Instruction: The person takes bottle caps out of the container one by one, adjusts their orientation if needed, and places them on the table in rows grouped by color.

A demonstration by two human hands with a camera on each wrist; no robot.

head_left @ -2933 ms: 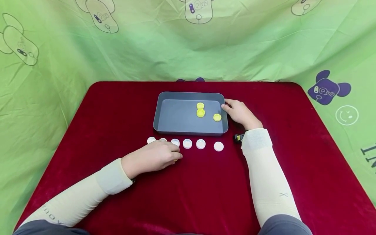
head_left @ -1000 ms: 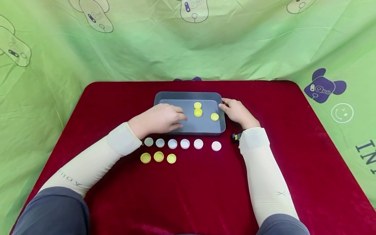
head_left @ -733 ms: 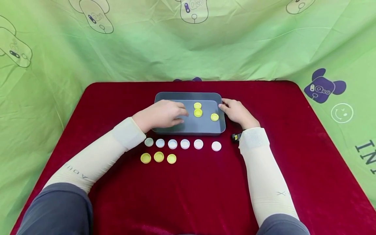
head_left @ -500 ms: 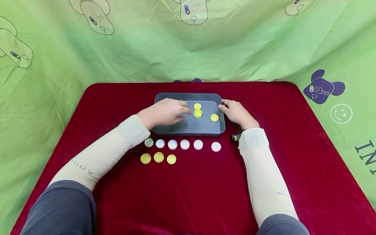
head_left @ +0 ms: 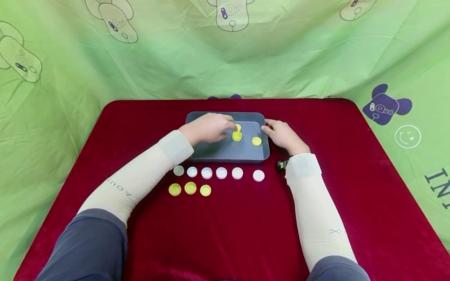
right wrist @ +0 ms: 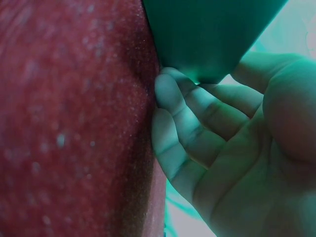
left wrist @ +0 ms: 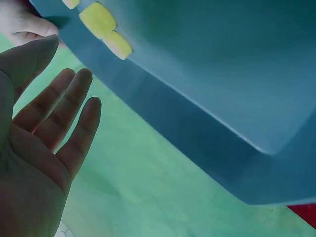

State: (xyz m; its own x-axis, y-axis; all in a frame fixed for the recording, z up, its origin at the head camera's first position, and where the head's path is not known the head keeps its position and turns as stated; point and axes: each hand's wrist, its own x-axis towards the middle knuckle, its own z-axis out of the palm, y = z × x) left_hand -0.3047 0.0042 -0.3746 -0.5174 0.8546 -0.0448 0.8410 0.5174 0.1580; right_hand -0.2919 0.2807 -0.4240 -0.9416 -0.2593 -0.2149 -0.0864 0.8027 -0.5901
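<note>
A grey rectangular tray (head_left: 244,153) holds three yellow bottle caps: two touching near its middle (head_left: 237,136) and one alone toward the right (head_left: 256,141). My left hand (head_left: 211,128) hovers over the tray, fingertips partly covering the farther cap of the pair. In the left wrist view that hand (left wrist: 42,128) has its fingers extended, nothing between them. With my right hand (head_left: 286,136) I grip the tray's right wall, thumb over the rim. The right wrist view shows the fingers (right wrist: 190,131) along the outside of the tray (right wrist: 207,34), near the red cloth.
In front of the tray runs a row of several white caps (head_left: 221,173), the rightmost spaced apart. Closer to me lie three yellow caps (head_left: 190,188) in a shorter row. Red cloth (head_left: 239,234) covers the table; a green curtain (head_left: 190,66) hangs behind.
My left hand set a yellow cap down at the end of the front row, then went over the tray and right toward the paired caps. My right hand stays at the tray.
</note>
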